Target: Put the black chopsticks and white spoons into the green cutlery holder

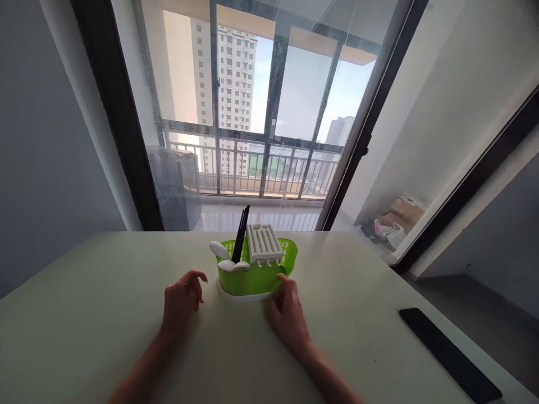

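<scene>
A green plastic cutlery holder (248,283) on a white base tray (244,298) stands on the table in front of me. Several white spoons (226,265) and black chopsticks (241,235) lean in its left part. A white slotted rack (264,244) with small hooks along its front sits over the middle. My right hand (288,308) is at the holder's front right corner, fingers bent against its wall, with the lower fingertips hidden. To the left of the holder, my left hand (183,297) hovers apart from it, its fingers loosely curled and holding nothing.
The pale table (113,314) reaches to a glass sliding door (269,112) with a balcony behind. A long black flat strip (448,353) lies near the table's right edge. Cardboard and bags (398,221) are on the floor beyond, to the right.
</scene>
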`<state>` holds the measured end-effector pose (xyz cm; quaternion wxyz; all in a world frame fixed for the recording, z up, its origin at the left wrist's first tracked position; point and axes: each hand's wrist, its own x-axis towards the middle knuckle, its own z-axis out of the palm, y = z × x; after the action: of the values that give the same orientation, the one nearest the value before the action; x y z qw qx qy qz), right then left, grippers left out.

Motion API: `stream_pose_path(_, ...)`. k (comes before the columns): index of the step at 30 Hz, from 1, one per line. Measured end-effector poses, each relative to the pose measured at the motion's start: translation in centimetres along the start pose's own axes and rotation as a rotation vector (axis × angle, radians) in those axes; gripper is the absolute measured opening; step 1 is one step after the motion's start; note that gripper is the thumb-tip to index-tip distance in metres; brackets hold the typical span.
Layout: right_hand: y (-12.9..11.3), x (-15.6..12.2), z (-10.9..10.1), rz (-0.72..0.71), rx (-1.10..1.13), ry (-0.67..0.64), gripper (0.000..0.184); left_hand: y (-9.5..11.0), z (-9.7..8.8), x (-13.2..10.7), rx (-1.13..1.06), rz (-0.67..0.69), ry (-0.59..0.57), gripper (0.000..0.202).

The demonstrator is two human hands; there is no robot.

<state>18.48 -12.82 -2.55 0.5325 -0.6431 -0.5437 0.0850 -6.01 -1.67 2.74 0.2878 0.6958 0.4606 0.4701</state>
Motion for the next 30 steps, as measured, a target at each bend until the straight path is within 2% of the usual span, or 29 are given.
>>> stream_pose_path(7, -0.4, 0.1, 0.1, 0.012, -0.006, -0.009, 0.049, 1.0, -1.4, 1.5, -0.020, -0.040, 0.062, 0.025)
stream_pose_path(11, -0.4, 0.2, 0.2, 0.022, -0.028, -0.010, 0.048, 2.4, -2.8, 4.0, -0.073, -0.129, 0.231, 0.013)
stream_pose_path(14, -0.5, 0.1, 0.3, 0.030, -0.020, -0.010, 0.048, 4.2, -3.9, 6.4, -0.217, -0.145, 0.318, 0.021)
stream_pose_path(19, -0.7, 0.1, 0.3, 0.024, 0.002, -0.008, 0.049, 7.6, -4.7, 10.1, -0.287, -0.105, 0.251, 0.025)
stream_pose_path(22, -0.7, 0.2, 0.4, 0.028, -0.002, -0.001, 0.049, 9.4, -3.9, 11.7, -0.311, -0.039, 0.197, 0.022)
stream_pose_path(25, -0.7, 0.2, 0.6, 0.035, 0.005, 0.026, 0.049, 10.9, -2.1, 12.8, -0.311, 0.026, 0.159, 0.024)
stream_pose_path(28, -0.6, 0.3, 0.7, 0.030, 0.020, 0.045, 0.051, 11.9, 0.1, 13.6, -0.247, 0.044, 0.084, 0.036)
stream_pose_path(30, -0.6, 0.3, 0.7, 0.020, 0.026, 0.045, 0.052, 12.3, 1.5, 14.1, -0.160, 0.006, 0.036, 0.045)
